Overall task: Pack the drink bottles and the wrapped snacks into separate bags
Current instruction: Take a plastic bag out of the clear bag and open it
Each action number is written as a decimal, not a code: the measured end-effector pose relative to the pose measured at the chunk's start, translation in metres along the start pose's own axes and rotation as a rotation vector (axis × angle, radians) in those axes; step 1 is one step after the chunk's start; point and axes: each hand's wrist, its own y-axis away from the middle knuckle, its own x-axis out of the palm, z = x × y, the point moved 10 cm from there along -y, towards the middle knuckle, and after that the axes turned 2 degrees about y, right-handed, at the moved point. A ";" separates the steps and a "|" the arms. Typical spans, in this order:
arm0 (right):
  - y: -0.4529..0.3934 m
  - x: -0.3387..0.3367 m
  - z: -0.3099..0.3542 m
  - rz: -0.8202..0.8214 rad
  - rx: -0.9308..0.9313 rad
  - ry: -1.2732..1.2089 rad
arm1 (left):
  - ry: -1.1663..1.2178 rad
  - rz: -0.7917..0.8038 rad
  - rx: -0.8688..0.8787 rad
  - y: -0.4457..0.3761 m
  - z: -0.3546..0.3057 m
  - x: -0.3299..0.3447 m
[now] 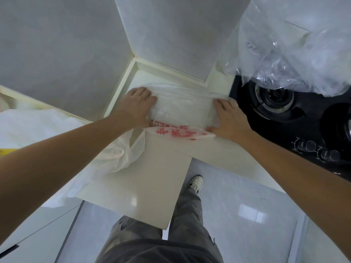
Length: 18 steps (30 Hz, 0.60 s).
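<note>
- Printed bag (180,109), thin white plastic with red lettering, flat on the pale counter (152,177) in the corner where two grey wall panels meet; handles trailing off toward the near left
- Far left: a second white bag (38,126) slumped on the counter, something yellow showing at its lower edge; contents otherwise hidden
- Left hand (135,108) on the printed bag's left edge, thumb tucked under the film, fingers bent over the top; looks clamped on the plastic, though how firmly cannot be told
- Long axis of the printed bag roughly left to right between the two hands; red print on the near edge, upside down to the wearer; far edge toward the wall corner. Which end holds the mouth cannot be told for sure
- Right hand (230,118) spread over the bag's right edge, fingers fairly straight, thumb at the near fold; pressing more than gripping, by the look of it
- Further right: black gas hob (284,114) just beside the bag, crumpled clear plastic sheet (294,50) draped over its far burner
- No bottles or wrapped snacks visible; packing judged barely begun, bag probably being spread or opened
- Likely trouble: slippery film sliding out from under a flat palm, layers clinging and refusing to part, thin plastic tearing under a hard tug
- Also a risk: bag edge drifting right onto the hob
</note>
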 end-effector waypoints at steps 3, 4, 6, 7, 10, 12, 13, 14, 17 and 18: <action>0.008 -0.019 0.013 -0.077 -0.040 -0.082 | 0.020 -0.080 0.004 0.012 -0.005 -0.020; 0.012 -0.027 0.019 -0.129 -0.071 -0.080 | 0.021 -0.121 0.008 0.017 -0.006 -0.028; 0.022 -0.041 0.030 -0.217 -0.117 -0.072 | 0.013 -0.185 0.018 0.028 -0.009 -0.044; 0.028 -0.046 0.035 -0.243 -0.122 -0.073 | 0.012 -0.207 0.022 0.033 -0.010 -0.051; 0.047 -0.057 0.048 -0.261 -0.088 -0.094 | 0.020 -0.237 0.021 0.045 -0.016 -0.071; 0.062 -0.065 0.050 -0.257 -0.035 -0.105 | 0.031 -0.244 0.035 0.051 -0.024 -0.083; 0.071 -0.069 0.050 -0.266 -0.012 -0.105 | 0.035 -0.247 0.050 0.053 -0.030 -0.089; 0.079 -0.074 0.050 -0.284 0.008 -0.103 | 0.043 -0.247 0.058 0.055 -0.036 -0.094; 0.110 -0.091 0.043 -0.372 0.081 -0.075 | 0.050 -0.256 0.096 0.060 -0.063 -0.110; 0.122 -0.097 0.039 -0.394 0.108 -0.070 | 0.053 -0.266 0.109 0.063 -0.074 -0.117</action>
